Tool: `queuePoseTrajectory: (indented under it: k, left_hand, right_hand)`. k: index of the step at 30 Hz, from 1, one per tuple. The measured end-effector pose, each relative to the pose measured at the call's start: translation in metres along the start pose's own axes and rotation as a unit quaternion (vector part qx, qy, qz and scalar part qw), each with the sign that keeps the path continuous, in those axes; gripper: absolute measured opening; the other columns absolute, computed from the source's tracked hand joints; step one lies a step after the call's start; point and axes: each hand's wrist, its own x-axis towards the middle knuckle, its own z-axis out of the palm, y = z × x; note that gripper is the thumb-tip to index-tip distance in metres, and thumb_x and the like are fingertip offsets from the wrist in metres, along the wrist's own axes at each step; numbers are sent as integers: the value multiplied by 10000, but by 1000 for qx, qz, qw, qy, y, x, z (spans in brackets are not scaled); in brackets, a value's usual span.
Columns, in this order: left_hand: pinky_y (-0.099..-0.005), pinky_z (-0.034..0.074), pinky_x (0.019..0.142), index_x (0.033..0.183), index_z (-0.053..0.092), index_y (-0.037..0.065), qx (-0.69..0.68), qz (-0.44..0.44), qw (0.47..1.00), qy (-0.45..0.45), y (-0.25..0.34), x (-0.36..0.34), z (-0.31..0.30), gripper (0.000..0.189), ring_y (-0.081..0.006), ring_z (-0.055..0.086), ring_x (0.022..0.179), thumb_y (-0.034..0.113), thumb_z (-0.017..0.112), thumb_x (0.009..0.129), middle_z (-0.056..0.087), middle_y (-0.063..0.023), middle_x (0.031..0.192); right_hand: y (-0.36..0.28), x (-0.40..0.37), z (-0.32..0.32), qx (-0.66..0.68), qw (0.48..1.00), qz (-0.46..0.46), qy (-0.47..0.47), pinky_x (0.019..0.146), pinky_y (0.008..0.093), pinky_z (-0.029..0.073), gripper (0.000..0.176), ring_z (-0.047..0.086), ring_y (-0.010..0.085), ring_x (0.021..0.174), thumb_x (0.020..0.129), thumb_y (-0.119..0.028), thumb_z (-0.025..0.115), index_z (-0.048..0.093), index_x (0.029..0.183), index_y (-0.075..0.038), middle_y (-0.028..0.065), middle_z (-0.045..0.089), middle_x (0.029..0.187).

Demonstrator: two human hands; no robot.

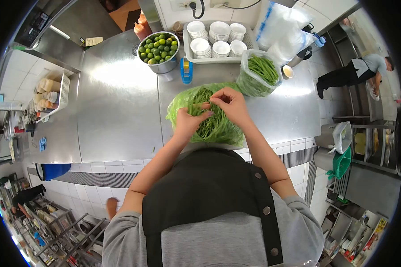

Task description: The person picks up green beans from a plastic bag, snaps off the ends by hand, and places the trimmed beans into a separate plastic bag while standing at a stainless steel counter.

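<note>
At far left, a white basket (63, 99) of jars (51, 85). Along a steel counter (116, 124): a metal bucket of limes (157, 48), then a blue tape dispenser (186, 73). Next, a person's left hand (190, 121) rests over a green bag (231, 137), thumb and fingers curled narrowly above the green beans (205, 128) inside it. Behind stands a tray (216, 60) of stacked white bowls (220, 30). The right hand (231, 107) is near the left, thumb and forefinger pinched; whether either hand grips a bean, I cannot tell. Just beside, a clear bag (253, 89) holds more beans (263, 70). Far right, another person (363, 71) leans forward.
</note>
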Motion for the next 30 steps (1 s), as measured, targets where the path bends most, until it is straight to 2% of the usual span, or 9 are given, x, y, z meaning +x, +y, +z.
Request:
queuePoseTrajectory:
  k: [2,6,7,9,11,12,16,24,30]
  left_hand:
    - [-251,514,671,992,755,-13,60,55,997,-14,-11,6,7,235,-61,619,742,71,835,787,739,-25,861]
    - [-258,513,668,960,758,-17,125,93,988,-3,-1,8,11,210,-73,621,729,79,838,790,736,-22,834]
    - [-261,514,665,951,759,-17,156,105,982,10,-3,11,7,205,-77,622,723,85,839,793,736,-21,829]
    - [-256,501,634,936,762,-14,131,112,985,30,-11,20,-1,186,-76,616,701,100,832,806,736,-25,812]
    - [-237,475,578,921,766,-8,19,102,994,44,-17,29,-8,164,-66,603,668,115,819,827,734,-36,788]
    - [-193,401,499,1011,732,-2,-1,-19,998,65,22,16,-10,175,-31,528,592,121,758,890,730,-53,868]
    - [-172,331,443,1198,579,32,-408,-104,907,-6,20,33,-45,255,-22,372,517,133,657,976,655,-29,1065]
    - [-174,340,463,1090,640,52,-437,-65,897,23,23,33,-50,213,-15,408,532,156,735,930,686,-47,1033]
    - [-185,324,457,1059,650,16,-359,-95,928,21,24,23,-35,198,-22,391,535,177,702,955,653,-20,955]
  right_hand:
    - [-15,-8,5,23,1000,-10,18,656,245,483,48,618,101,706,865,-56,743,709,861,-23,24,643,788]
    - [-13,-15,3,56,998,-2,33,654,233,485,35,608,102,700,887,-42,718,696,893,-15,11,625,779]
    - [-9,-16,2,207,976,74,-11,657,232,484,27,602,102,700,892,-32,706,691,903,-12,13,626,783]
    - [1,-17,-9,482,843,220,-97,663,231,482,24,590,100,699,902,-12,683,681,925,-7,15,628,793]
    - [7,-18,-10,487,832,237,-120,675,232,480,65,586,98,730,910,6,661,680,972,3,22,644,835]
    - [8,-20,-8,491,825,247,-130,681,233,479,86,584,96,745,914,15,650,680,995,8,26,652,855]
    - [10,-26,6,219,958,179,-43,705,243,481,165,589,93,825,903,-18,685,699,1068,-20,20,662,917]
    - [-27,-31,33,6,1000,6,-5,725,251,467,122,576,94,810,883,-78,746,698,975,-14,12,645,891]
    - [-40,-18,11,207,968,-55,-129,710,262,452,79,557,106,780,928,-56,688,660,893,9,16,612,843]
